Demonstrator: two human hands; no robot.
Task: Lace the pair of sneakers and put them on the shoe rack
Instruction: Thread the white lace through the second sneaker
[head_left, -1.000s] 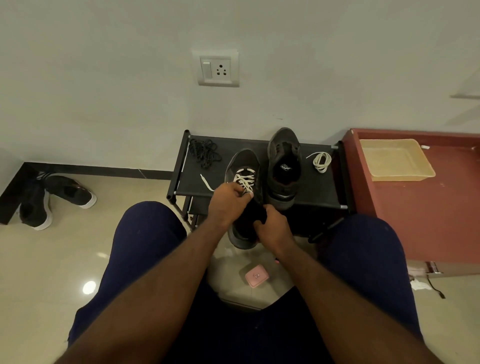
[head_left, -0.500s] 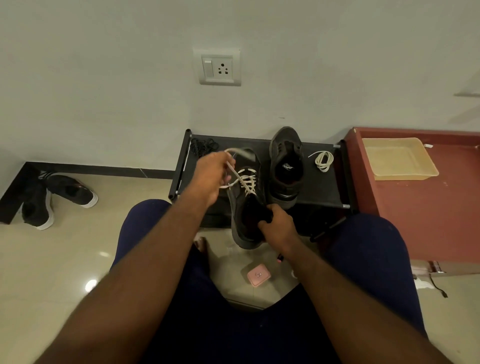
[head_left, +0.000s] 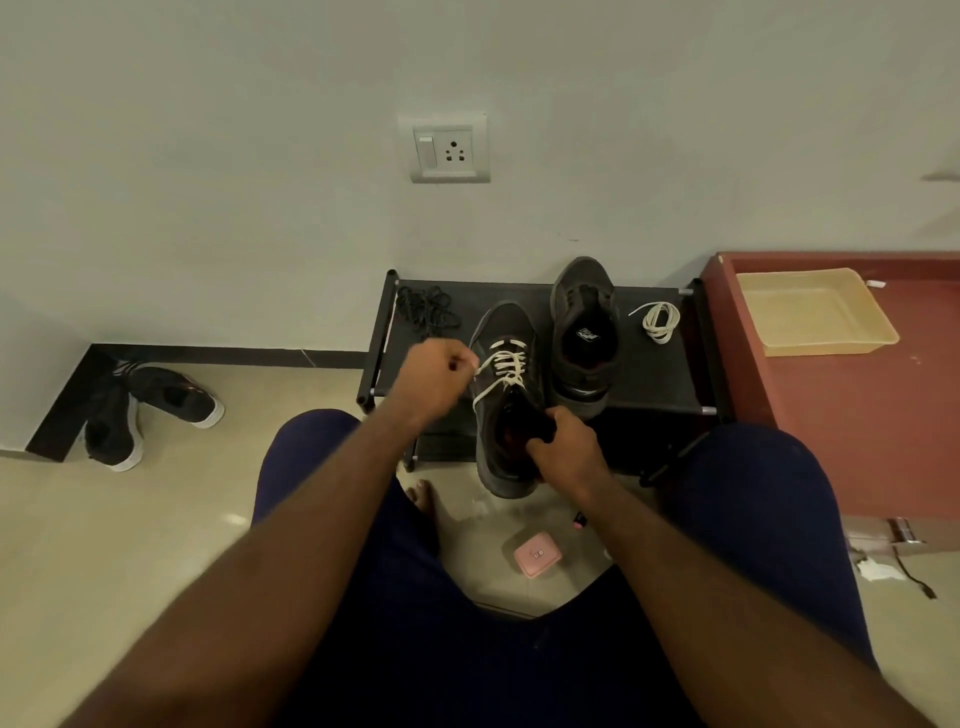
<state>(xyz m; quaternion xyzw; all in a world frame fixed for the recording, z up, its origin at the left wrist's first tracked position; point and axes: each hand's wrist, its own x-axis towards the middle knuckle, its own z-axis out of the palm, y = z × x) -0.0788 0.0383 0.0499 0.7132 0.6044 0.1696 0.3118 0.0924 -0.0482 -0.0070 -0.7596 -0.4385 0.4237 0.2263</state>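
Left hand (head_left: 439, 376) fisted round white lace (head_left: 501, 369), right hand (head_left: 563, 452) gripping sneaker (head_left: 506, 332) collar, beyond both hands shoe rack (head_left: 649, 374) holding second sneaker (head_left: 584, 332), coiled lace (head_left: 660, 321), black laces (head_left: 426, 309)

the near sneaker (head_left: 506, 332) and the far sneaker (head_left: 584, 312) before you are dark grey, the near one crossed by a white lace (head_left: 501, 364); the shoe rack (head_left: 649, 374) is black. your trousers (head_left: 753, 493) are navy, the tray (head_left: 815, 312) pale yellow, the cabinet (head_left: 883, 415) red-brown, the small case (head_left: 537, 556) pink on a beige floor (head_left: 104, 545).
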